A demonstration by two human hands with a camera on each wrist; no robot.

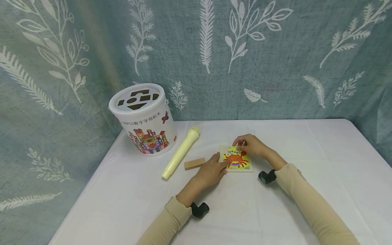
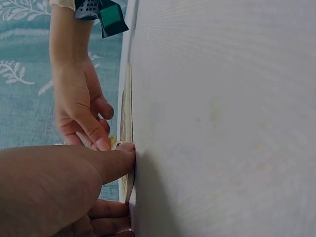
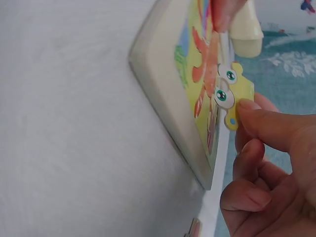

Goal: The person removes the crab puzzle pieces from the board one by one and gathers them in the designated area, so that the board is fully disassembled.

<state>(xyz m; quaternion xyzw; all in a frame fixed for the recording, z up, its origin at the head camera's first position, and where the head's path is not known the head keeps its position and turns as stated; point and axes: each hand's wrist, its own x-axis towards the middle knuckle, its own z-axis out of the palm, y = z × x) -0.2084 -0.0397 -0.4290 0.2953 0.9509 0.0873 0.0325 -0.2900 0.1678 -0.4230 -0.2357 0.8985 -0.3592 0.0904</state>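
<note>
A square wooden puzzle board (image 1: 236, 168) with a red crab picture lies flat on the white table. My right hand (image 1: 251, 145) is at its upper edge; in the right wrist view its thumb and finger pinch a yellow piece (image 3: 243, 91) with two cartoon eyes, tilted up at the crab's top. My left hand (image 1: 211, 171) lies at the board's left side, a finger on the crab picture and the thumb near the lower edge. Whether the piece touches the board is unclear.
Left of the board lie a small wooden block (image 1: 194, 163) and a pale yellow stick (image 1: 180, 153). Behind them stands a white bucket (image 1: 147, 127) with shaped holes in its lid. A patterned curtain (image 1: 190, 61) hangs behind the table.
</note>
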